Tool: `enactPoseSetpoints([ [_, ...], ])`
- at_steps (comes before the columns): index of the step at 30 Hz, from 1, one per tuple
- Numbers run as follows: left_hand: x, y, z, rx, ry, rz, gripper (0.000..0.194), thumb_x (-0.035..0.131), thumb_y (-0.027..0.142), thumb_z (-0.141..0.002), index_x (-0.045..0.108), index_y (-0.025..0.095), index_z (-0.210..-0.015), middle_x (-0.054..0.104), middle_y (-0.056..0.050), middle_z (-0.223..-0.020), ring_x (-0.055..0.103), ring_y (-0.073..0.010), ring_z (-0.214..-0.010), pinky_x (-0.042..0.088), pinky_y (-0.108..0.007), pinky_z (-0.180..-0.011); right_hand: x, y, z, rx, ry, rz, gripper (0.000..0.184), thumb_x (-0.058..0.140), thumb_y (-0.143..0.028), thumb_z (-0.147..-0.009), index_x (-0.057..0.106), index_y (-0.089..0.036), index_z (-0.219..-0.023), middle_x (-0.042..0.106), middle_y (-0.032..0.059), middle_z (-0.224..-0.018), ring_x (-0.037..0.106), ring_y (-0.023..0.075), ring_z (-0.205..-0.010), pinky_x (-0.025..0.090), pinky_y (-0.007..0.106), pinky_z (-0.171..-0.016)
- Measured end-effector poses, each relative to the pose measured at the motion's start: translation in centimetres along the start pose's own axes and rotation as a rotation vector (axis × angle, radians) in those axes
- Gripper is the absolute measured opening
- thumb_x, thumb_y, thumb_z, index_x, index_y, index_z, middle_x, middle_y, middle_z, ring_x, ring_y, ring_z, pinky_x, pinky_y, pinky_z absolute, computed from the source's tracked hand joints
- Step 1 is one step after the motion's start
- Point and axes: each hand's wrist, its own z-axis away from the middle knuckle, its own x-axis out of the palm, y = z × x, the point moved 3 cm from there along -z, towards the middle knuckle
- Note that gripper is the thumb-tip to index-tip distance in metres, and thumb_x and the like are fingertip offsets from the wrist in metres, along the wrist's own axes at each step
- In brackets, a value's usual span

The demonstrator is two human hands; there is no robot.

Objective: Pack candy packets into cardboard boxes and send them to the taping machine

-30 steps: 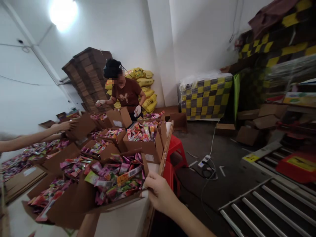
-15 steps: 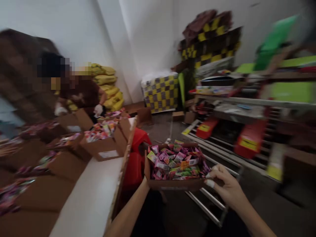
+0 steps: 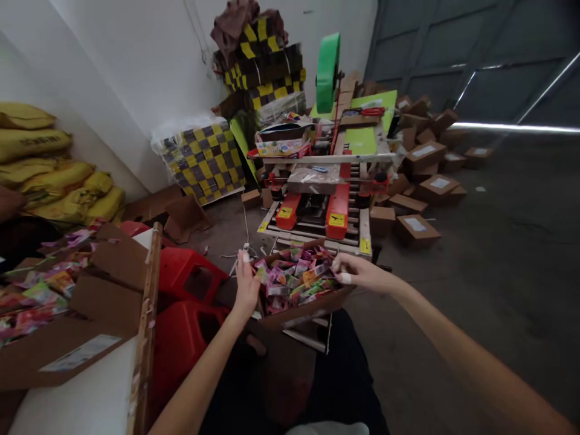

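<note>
A cardboard box (image 3: 299, 312) packed with small pink, green and orange candy packets (image 3: 294, 278) is in front of me, tilted, over the near end of a roller frame (image 3: 312, 338). My left hand (image 3: 246, 287) lies along the box's left end, fingers stretched upward, with white tape on a fingertip. At the opposite end, my right hand (image 3: 360, 273) has its fingers closed on the box's upper edge, and white wrapping shows on its fingers too. The right fingertips partly cover that edge and the packets beside it.
Ahead stands a carton-sealing machine (image 3: 317, 205) with a green tape roll (image 3: 328, 72). Sealed cartons (image 3: 421, 181) are heaped to its right. Red plastic stools (image 3: 188, 275) are beside the white table (image 3: 81, 399), which holds another candy-filled box (image 3: 67, 356). Yellow sacks (image 3: 58, 175) are stacked far left.
My view has swung right, toward the sealing machine, and the box has come along. My left hand, earlier hidden behind the box, now shows at its left end. The co-worker is mostly out of view.
</note>
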Motion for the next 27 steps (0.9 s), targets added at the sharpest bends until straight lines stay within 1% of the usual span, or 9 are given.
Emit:
enactPoseSetpoints([
  [3,0.3,2.0,-1.1,0.22,-0.177,-0.156,0.07,0.033,0.055,-0.091,0.022,0.016,-0.148,0.014,-0.018,-0.157,0.006,-0.0329,-0.145,0.006,-0.057,-0.114,2.1,-2.1,-3.1,0.073,-0.32,0.425,0.034,0.055,-0.049,-0.078,0.059,-0.017,-0.085,0.062,0.0052,-0.079,0.056,0.017,-0.071,0.042,0.026,-0.063],
  [6,2.1,4.9,-1.7,0.466,-0.451,-0.257,0.068,0.038,0.056,-0.09,0.029,0.02,-0.146,0.027,-0.016,-0.153,0.023,-0.029,-0.142,0.012,-0.052,-0.115,4.4,-3.3,-5.1,0.145,-0.399,0.806,0.032,0.064,-0.037,-0.071,0.065,-0.014,-0.094,0.068,0.0124,-0.085,0.063,0.0243,-0.078,0.045,0.03,-0.065],
  [12,3.7,5.8,-2.4,0.43,-0.591,-0.267,0.062,0.044,0.048,-0.09,0.035,0.016,-0.143,0.035,-0.015,-0.15,0.035,-0.0272,-0.137,0.028,-0.043,-0.112,2.7,-3.4,-3.0,0.131,-0.371,0.607,0.03,0.056,-0.039,-0.082,0.065,-0.019,-0.102,0.069,0.0089,-0.095,0.066,0.0226,-0.084,0.05,0.03,-0.071],
  [14,3.8,6.0,-2.2,0.363,-0.563,-0.242,0.058,0.045,0.045,-0.09,0.039,0.016,-0.141,0.038,-0.014,-0.148,0.038,-0.0274,-0.135,0.03,-0.045,-0.111,1.9,-3.3,-0.7,0.071,-0.209,0.455,0.036,0.053,-0.042,-0.084,0.061,-0.02,-0.111,0.067,0.0078,-0.105,0.063,0.0223,-0.094,0.05,0.033,-0.081],
  [16,3.9,7.0,-1.8,0.28,-0.518,-0.22,0.056,0.043,0.042,-0.091,0.039,0.016,-0.141,0.039,-0.014,-0.148,0.038,-0.0277,-0.135,0.029,-0.047,-0.112,2.4,-2.9,1.7,0.028,0.184,0.407,0.05,0.052,-0.046,-0.084,0.051,-0.02,-0.126,0.059,0.0108,-0.122,0.056,0.0254,-0.112,0.045,0.04,-0.096],
  [18,4.3,8.4,-1.1,0.154,-0.48,-0.192,0.055,0.038,0.039,-0.093,0.036,0.016,-0.143,0.038,-0.014,-0.149,0.038,-0.0283,-0.135,0.028,-0.049,-0.112,4.5,-2.2,3.6,0.027,0.62,0.411,0.062,0.045,-0.048,-0.088,0.034,-0.017,-0.14,0.038,0.016,-0.143,0.036,0.0294,-0.133,0.033,0.048,-0.108],
  [20,5.0,9.7,-0.3,0.01,-0.484,-0.129,0.054,0.032,0.037,-0.095,0.033,0.017,-0.144,0.033,-0.015,-0.151,0.035,-0.0295,-0.137,0.026,-0.053,-0.112,7.4,-1.2,3.8,0.065,0.877,0.397,0.065,0.033,-0.045,-0.092,0.016,-0.014,-0.148,0.012,0.0174,-0.154,0.01,0.0314,-0.144,0.022,0.054,-0.112],
  [23,6.4,10.5,1.0,-0.217,-0.512,0.068,0.051,0.023,0.036,-0.096,0.034,0.021,-0.144,0.025,-0.013,-0.154,0.026,-0.0291,-0.141,0.023,-0.057,-0.111,9.0,-0.4,1.0,0.138,0.889,0.406,0.062,0.025,-0.04,-0.094,0.016,-0.011,-0.147,0.003,0.0166,-0.156,-0.004,0.033,-0.144,0.018,0.057,-0.112],
  [27,7.3,10.7,1.9,-0.433,-0.471,0.333,0.05,0.02,0.035,-0.097,0.034,0.026,-0.144,0.023,-0.008,-0.155,0.02,-0.0221,-0.143,0.024,-0.048,-0.113,5.4,-1.2,-2.2,0.108,0.657,0.537,0.059,0.043,-0.033,-0.087,0.037,-0.007,-0.139,0.036,0.0166,-0.143,0.026,0.0301,-0.135,0.026,0.045,-0.112],
])
